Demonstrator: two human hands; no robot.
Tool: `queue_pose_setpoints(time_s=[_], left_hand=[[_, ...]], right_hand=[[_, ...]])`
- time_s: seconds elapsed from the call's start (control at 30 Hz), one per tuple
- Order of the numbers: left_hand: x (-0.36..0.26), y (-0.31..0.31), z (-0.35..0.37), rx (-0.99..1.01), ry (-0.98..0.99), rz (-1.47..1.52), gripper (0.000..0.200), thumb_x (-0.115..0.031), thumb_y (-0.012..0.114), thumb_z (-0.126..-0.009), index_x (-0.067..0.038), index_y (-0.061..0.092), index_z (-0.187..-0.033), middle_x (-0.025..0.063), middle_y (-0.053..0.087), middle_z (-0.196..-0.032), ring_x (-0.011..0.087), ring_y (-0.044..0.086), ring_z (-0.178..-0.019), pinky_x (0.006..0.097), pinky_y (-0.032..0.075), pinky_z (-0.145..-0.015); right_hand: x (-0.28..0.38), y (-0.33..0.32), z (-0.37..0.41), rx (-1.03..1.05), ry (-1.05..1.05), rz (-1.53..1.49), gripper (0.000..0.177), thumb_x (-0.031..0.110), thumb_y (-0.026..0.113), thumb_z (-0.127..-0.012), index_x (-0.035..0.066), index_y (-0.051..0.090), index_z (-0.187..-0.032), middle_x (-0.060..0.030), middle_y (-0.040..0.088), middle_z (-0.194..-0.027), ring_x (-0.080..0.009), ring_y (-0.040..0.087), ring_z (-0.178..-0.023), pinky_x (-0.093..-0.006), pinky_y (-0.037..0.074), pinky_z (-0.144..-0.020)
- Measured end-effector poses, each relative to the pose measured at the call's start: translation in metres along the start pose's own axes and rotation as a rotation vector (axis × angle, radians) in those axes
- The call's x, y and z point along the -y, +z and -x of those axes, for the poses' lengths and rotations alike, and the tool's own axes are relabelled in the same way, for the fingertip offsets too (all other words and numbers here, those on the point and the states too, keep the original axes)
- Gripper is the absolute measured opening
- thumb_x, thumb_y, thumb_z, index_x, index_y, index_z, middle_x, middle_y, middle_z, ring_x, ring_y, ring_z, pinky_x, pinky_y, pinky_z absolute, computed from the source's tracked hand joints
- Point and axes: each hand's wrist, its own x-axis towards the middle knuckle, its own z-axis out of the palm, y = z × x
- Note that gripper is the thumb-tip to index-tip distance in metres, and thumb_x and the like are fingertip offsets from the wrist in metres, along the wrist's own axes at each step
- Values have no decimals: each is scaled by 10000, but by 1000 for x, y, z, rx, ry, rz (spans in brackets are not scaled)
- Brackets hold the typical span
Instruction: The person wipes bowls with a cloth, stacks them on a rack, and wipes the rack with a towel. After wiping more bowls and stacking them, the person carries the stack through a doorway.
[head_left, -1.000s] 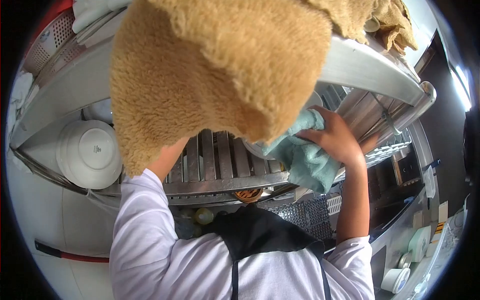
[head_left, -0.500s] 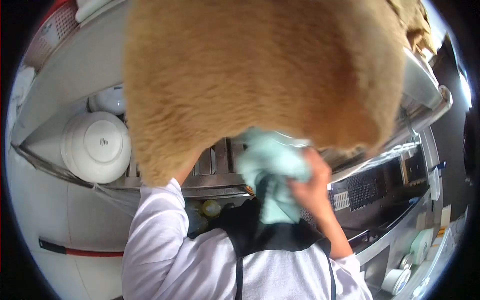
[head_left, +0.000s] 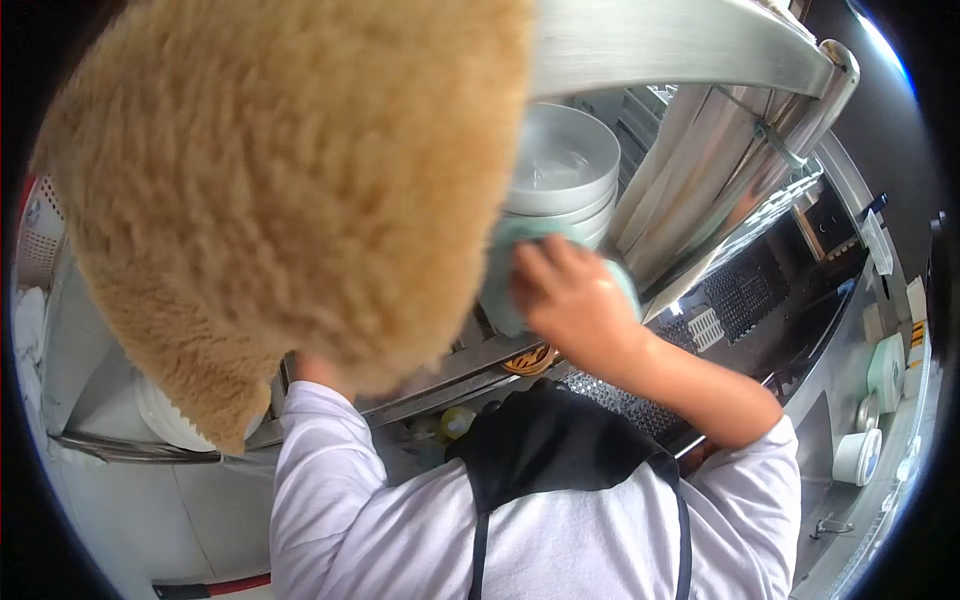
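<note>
One tan fluffy towel (head_left: 290, 190) hung well to the left of the fingers and filled the upper left of the view. Its pile was long and shaggy. Below its lower corner, far left of the fingers, the rim of white plates (head_left: 160, 425) showed. How many lay there could not be counted.

The left sleeve (head_left: 320, 420) rose behind the towel. The left hand was hidden by it, so its fingers could not be judged.

One teal cloth (head_left: 497, 290) lay directly under the fingers. It was soft, pale blue-green and bunched, with its edges showing left and right of the hand. The right hand (head_left: 580, 305) covered it, fingers (head_left: 535, 265) bent and clamped on the cloth, pressing it against the lower side of a stack of plates (head_left: 560, 165).

That stack stood just above the fingertips: grey-white and round, with at least three rims visible one over another. It rested on a slatted steel rack (head_left: 470, 355) that ran below the fingers.

One steel shelf (head_left: 680, 50) crossed above the stack, with its round post to the upper right of the fingers.

Far right and below the hand, two white tubs (head_left: 857, 455) sat on a counter. Labels near them were too small to read.
</note>
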Motion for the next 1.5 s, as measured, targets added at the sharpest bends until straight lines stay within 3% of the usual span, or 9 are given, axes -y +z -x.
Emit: queue_pose_setpoints(time_s=[0.07, 0.13, 0.23, 0.37, 0.6, 0.77, 1.07, 1.23, 1.5], left_hand=[[3, -2, -1, -21, 0, -1, 660, -287, 549, -874, -32, 445, -1474, 113, 568, -1368, 224, 548, -1234, 366, 400, -1077], [0, 5, 2, -79, 0, 13, 665, -336, 546, -904, -36, 431, -1486, 127, 556, -1388, 234, 540, -1255, 368, 391, -1089], [7, 9, -8, -146, 60, 82, 692, -467, 503, -958, -40, 420, -1497, 147, 538, -1415, 247, 526, -1285, 378, 377, -1107], [3, 38, 0, -157, 176, 227, 792, -647, 357, -995, -34, 426, -1491, 166, 544, -1411, 256, 526, -1294, 388, 374, -1116], [79, -1, -36, -376, 302, 262, 862, -713, 235, -994, -24, 471, -1456, 171, 590, -1352, 262, 560, -1247, 392, 403, -1096], [42, 37, -2, -506, 301, 221, 895, -744, 262, -973, -14, 496, -1435, 170, 590, -1353, 266, 561, -1243, 395, 408, -1086], [28, 76, 22, -713, 423, 167, 856, -735, 295, -975, -45, 516, -1431, 160, 553, -1398, 273, 491, -1320, 407, 340, -1138], [39, 66, 29, -799, 440, 155, 852, -723, 334, -974, -53, 437, -1491, 155, 473, -1478, 277, 438, -1365, 420, 289, -1169], [38, 51, 38, -758, 347, 120, 765, -669, 433, -968, -131, 429, -1511, 147, 398, -1547, 291, 328, -1449, 441, 154, -1217]], right_hand=[[-13, -12, 32, -12, 248, -109, 246, 115, 724, -622, 71, 687, -861, -76, 555, -896, -276, 568, -979, -363, 528, -776], [-29, -24, 58, 126, 555, -211, 438, 62, 759, -594, 44, 683, -1025, -134, 622, -1024, -346, 609, -1030, -397, 532, -854], [-38, -14, 78, 19, 924, -625, 705, 95, 813, -649, -2, 578, -1307, -233, 615, -1262, -408, 592, -1189, -419, 493, -993], [-40, 36, 73, -100, 897, -806, 1083, 302, 904, -687, -109, 305, -1491, -351, 473, -1421, -406, 494, -1344, -419, 409, -1102], [-46, 68, 53, -186, 736, -597, 1192, 439, 881, -687, -180, 227, -1467, -394, 453, -1399, -463, 550, -1249, -448, 501, -995], [-62, 70, 55, -20, 679, -586, 1260, 493, 831, -721, -163, 92, -1503, -401, 330, -1483, -475, 574, -1199, -445, 516, -971], [-93, 91, 47, 24, 684, -1064, 1268, 451, 824, -727, -78, 23, -1556, -326, 314, -1547, -405, 419, -1399, -410, 388, -1128], [-78, 82, 58, -56, 755, -1070, 1048, 382, 808, -760, -102, 265, -1514, -328, 403, -1499, -371, 394, -1430, -384, 323, -1168], [-52, 48, 76, -119, 767, -1014, 705, 217, 813, -745, -68, 559, -1338, -268, 580, -1364, -358, 558, -1297, -409, 431, -1075]])
